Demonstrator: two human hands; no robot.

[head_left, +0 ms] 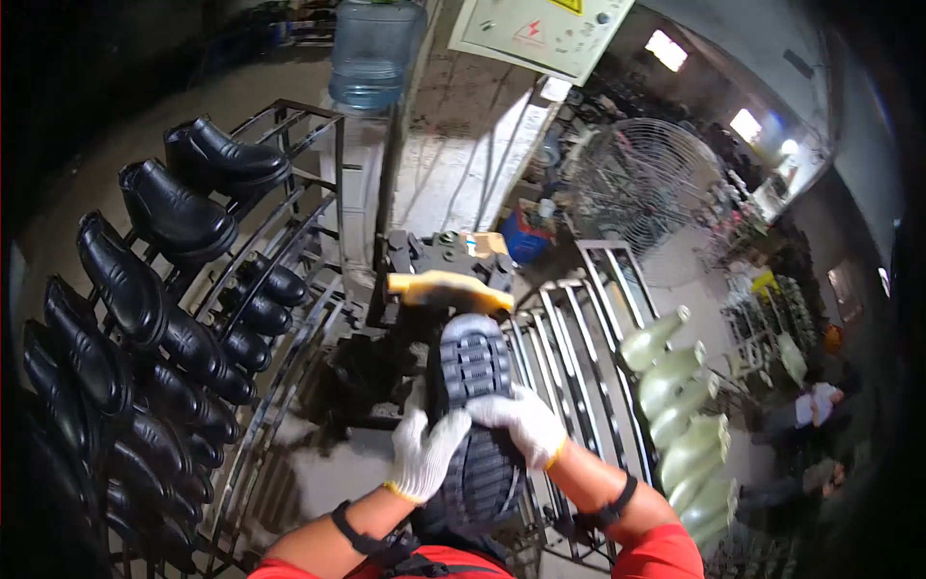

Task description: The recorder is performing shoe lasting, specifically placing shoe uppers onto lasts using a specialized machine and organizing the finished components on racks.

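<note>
A black shoe (475, 367) is held sole up in front of me, its ridged tread facing me and its toe pointing away. My left hand (427, 452), in a white knit glove with a yellow cuff, grips the shoe's left side. From the right, my right hand (521, 422), gloved the same way, is closed around the middle of the shoe, with fingers lying across the sole. Just beyond the toe is a curved yellow bar (450, 288) on a dark machine (424, 256). Whether the toe touches the bar, I cannot tell.
On the left, a metal rack (333, 179) carries several black shoes (178, 207). To the right, another rack (598, 357) holds pale green shoe lasts (675, 396). Further off stand a large caged fan (641, 188), an electrical box (531, 34) and a blue water jug (371, 58).
</note>
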